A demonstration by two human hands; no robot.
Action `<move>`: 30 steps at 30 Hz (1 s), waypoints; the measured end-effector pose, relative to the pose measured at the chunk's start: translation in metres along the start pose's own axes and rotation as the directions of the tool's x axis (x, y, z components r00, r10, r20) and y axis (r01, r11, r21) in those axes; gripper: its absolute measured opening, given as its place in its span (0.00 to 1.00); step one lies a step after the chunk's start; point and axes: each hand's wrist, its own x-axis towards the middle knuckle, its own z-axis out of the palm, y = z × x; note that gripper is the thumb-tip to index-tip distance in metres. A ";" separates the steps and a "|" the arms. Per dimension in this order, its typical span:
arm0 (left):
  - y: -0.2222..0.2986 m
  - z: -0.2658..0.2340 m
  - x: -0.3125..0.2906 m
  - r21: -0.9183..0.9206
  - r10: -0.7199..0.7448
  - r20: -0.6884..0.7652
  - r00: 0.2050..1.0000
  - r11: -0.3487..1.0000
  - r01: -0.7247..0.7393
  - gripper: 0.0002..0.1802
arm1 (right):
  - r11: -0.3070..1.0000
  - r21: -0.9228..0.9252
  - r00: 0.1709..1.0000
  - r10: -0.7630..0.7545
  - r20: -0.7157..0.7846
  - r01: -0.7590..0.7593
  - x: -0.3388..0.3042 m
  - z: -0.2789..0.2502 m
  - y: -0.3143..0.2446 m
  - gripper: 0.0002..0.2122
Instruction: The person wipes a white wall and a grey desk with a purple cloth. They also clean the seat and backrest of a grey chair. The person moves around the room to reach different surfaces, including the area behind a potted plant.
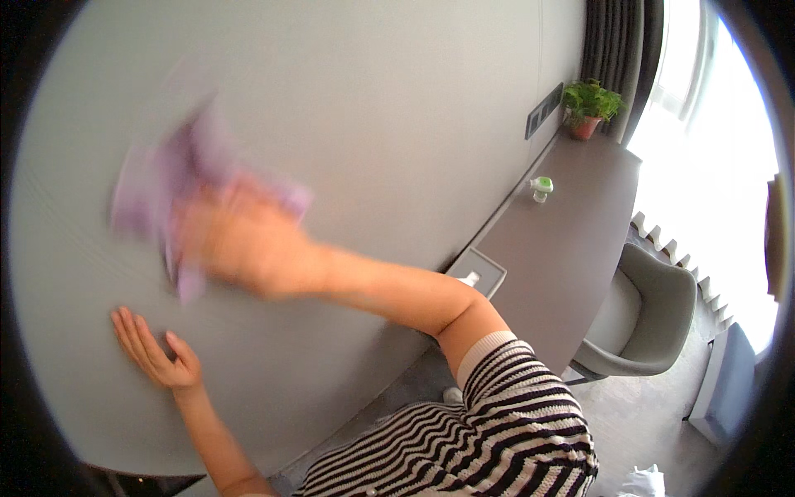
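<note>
My right hand [244,236] is raised against the grey wall [397,124], closed on a purple cloth [186,166]. Motion smears both the hand and the cloth, and the cloth's loose folds spread past the fingers. Lower on the left, my left hand [157,352] lies flat on the same wall with its fingers stretched out and the thumb apart; it holds nothing.
Along the wall to the right runs a dark desk [555,248]. On it are a potted plant [590,108], a small green-topped bottle [541,189] and a tray [489,273]. A grey chair [654,323] stands beside the desk, near white curtains [704,149]. A socket panel [544,112] is on the wall.
</note>
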 end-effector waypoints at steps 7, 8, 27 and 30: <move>0.003 -0.006 -0.041 0.061 -0.059 0.052 0.997 0.997 0.056 0.25 | 0.547 -0.786 0.870 0.492 0.023 -0.288 -0.110 -0.034 0.055 0.11; 0.004 -0.009 -0.047 0.099 -0.038 0.055 0.998 0.995 0.032 0.25 | 0.786 -0.131 0.764 0.525 -0.375 -0.604 -0.130 -0.057 0.088 0.12; 0.002 -0.018 -0.129 0.057 -0.307 0.026 0.951 0.950 0.306 0.24 | 0.956 -0.244 0.985 0.148 -0.091 -0.166 -0.066 0.082 -0.046 0.23; -0.023 -0.033 -0.160 0.114 -0.374 -0.065 0.925 0.918 0.380 0.26 | 0.984 -0.054 0.815 -0.111 0.569 0.171 -0.143 0.135 -0.110 0.22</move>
